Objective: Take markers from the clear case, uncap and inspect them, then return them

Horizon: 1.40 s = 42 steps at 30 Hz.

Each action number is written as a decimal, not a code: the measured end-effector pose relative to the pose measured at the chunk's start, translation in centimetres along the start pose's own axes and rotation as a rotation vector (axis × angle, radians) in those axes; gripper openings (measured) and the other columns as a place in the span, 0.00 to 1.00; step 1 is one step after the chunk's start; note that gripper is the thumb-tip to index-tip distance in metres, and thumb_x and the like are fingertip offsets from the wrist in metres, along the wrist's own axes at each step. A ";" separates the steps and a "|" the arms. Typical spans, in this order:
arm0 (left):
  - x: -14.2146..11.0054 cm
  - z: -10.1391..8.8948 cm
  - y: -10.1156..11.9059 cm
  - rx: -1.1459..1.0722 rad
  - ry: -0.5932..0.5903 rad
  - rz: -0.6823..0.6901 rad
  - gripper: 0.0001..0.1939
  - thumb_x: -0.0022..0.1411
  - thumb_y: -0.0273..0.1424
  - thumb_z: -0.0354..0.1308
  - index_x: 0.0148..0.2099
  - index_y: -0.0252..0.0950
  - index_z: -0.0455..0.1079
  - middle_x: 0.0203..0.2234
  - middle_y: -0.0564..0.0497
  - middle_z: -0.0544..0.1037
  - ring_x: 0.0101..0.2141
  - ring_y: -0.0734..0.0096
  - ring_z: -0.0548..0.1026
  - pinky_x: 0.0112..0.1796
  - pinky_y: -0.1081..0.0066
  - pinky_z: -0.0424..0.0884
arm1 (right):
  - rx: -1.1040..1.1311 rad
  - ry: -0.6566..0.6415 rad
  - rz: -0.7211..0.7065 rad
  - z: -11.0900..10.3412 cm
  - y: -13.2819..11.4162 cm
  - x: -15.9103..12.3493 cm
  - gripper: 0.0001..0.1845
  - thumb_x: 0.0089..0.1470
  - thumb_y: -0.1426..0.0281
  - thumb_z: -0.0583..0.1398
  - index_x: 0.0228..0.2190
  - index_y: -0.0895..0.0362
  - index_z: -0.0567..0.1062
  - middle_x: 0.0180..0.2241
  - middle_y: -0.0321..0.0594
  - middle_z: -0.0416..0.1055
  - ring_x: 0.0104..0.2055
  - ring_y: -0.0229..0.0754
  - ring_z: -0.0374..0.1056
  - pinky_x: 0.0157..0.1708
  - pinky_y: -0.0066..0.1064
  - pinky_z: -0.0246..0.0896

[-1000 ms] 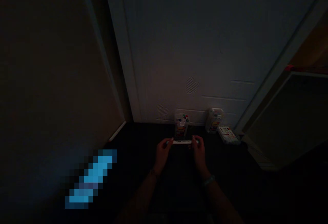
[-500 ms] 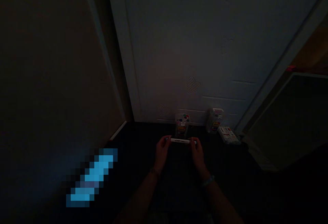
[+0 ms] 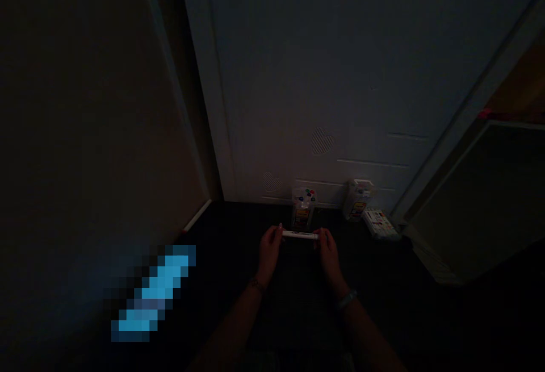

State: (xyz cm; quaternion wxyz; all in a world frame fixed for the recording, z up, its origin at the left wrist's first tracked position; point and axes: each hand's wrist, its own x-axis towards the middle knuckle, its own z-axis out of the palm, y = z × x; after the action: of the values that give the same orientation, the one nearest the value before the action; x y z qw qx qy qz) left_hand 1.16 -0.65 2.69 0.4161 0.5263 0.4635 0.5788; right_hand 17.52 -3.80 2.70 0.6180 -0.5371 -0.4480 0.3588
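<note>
A white marker pen [image 3: 300,234] with dark print lies level between my two hands. My left hand [image 3: 269,245] pinches its left end, and my right hand [image 3: 326,248] pinches its right end. Fingers cover both tips of the marker. Just behind it stands a clear plastic case [image 3: 302,213], with several coloured marker ends showing at the top and a yellow label on the front. The picture is very dark, so finer detail is hard to make out.
A second clear case [image 3: 358,200] stands to the right against the white panel [image 3: 272,93] with hearts. Beside it lies a flat white pack [image 3: 381,224]. All rest on a dark tabletop [image 3: 230,227]. A pixelated bright blue patch [image 3: 159,287] is at the left.
Coloured ends seen beyond the fingers earlier are now covered, and the print on the marker has turned upward. Both hands stay in nearly the same place.
</note>
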 end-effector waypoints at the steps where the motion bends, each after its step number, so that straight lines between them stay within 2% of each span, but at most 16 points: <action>1: -0.1 0.0 0.1 -0.007 -0.001 0.004 0.20 0.57 0.48 0.51 0.29 0.35 0.67 0.22 0.55 0.68 0.25 0.75 0.66 0.28 0.77 0.62 | -0.007 0.009 -0.005 0.0 0.0 0.0 0.20 0.54 0.52 0.51 0.31 0.55 0.71 0.23 0.34 0.64 0.24 0.37 0.59 0.23 0.26 0.55; 5: -0.2 0.1 0.2 -0.023 0.000 0.008 0.21 0.56 0.49 0.51 0.29 0.35 0.67 0.22 0.55 0.69 0.25 0.75 0.67 0.28 0.76 0.62 | -0.007 -0.002 -0.046 -0.1 -0.1 0.0 0.20 0.55 0.52 0.51 0.30 0.55 0.70 0.24 0.33 0.64 0.25 0.36 0.58 0.24 0.25 0.54; 12: 0.1 0.2 -0.3 0.026 0.015 0.027 0.19 0.58 0.47 0.51 0.37 0.35 0.69 0.31 0.50 0.75 0.34 0.68 0.72 0.36 0.72 0.67 | -0.023 -0.001 -0.060 0.0 -0.1 -0.1 0.19 0.54 0.53 0.52 0.36 0.54 0.71 0.23 0.32 0.62 0.24 0.36 0.58 0.22 0.25 0.54; 16: 0.1 0.2 -0.4 0.031 0.014 0.050 0.18 0.58 0.44 0.51 0.40 0.36 0.69 0.34 0.49 0.75 0.36 0.67 0.72 0.39 0.71 0.66 | -0.008 0.019 -0.070 0.1 0.3 0.0 0.20 0.54 0.53 0.52 0.39 0.55 0.70 0.25 0.34 0.64 0.26 0.37 0.60 0.25 0.26 0.56; 21: 0.1 0.2 -0.7 0.032 0.033 0.020 0.18 0.57 0.46 0.52 0.39 0.36 0.68 0.31 0.51 0.73 0.33 0.69 0.71 0.35 0.73 0.66 | -0.003 -0.006 -0.035 -0.1 0.3 0.1 0.19 0.54 0.53 0.52 0.39 0.54 0.69 0.25 0.33 0.63 0.25 0.36 0.59 0.23 0.25 0.54; 26: 0.1 0.1 -0.5 0.028 0.010 -0.028 0.19 0.57 0.48 0.51 0.31 0.36 0.65 0.22 0.56 0.66 0.25 0.75 0.65 0.27 0.76 0.61 | -0.022 -0.010 -0.040 -0.2 0.1 0.0 0.18 0.54 0.53 0.52 0.28 0.55 0.68 0.23 0.32 0.62 0.25 0.35 0.57 0.25 0.25 0.53; 29: 0.0 0.1 -0.4 0.014 -0.004 -0.020 0.20 0.57 0.48 0.51 0.27 0.36 0.62 0.20 0.58 0.62 0.24 0.77 0.62 0.26 0.77 0.59 | -0.004 0.013 -0.024 -0.2 0.2 0.1 0.19 0.54 0.52 0.52 0.25 0.54 0.66 0.21 0.32 0.61 0.24 0.35 0.56 0.24 0.26 0.52; 35: -0.2 0.3 0.0 0.011 -0.009 -0.021 0.19 0.57 0.47 0.51 0.25 0.36 0.59 0.20 0.58 0.59 0.23 0.78 0.59 0.26 0.77 0.57 | 0.002 0.029 0.012 -0.2 0.7 0.2 0.20 0.53 0.51 0.52 0.25 0.54 0.66 0.21 0.31 0.61 0.23 0.35 0.56 0.23 0.25 0.51; 42: 0.0 0.2 -0.5 0.037 -0.003 0.007 0.18 0.58 0.47 0.51 0.29 0.36 0.63 0.22 0.57 0.64 0.25 0.76 0.62 0.27 0.77 0.59 | -0.048 -0.004 -0.039 -0.4 0.9 0.3 0.18 0.55 0.53 0.51 0.29 0.54 0.68 0.24 0.33 0.64 0.26 0.36 0.59 0.26 0.26 0.54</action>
State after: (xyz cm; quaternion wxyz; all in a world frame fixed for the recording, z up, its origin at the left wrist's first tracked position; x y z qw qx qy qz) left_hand 1.38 -0.50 2.16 0.4050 0.5365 0.4716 0.5708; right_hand 18.01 -3.48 1.88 0.6111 -0.5422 -0.4681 0.3367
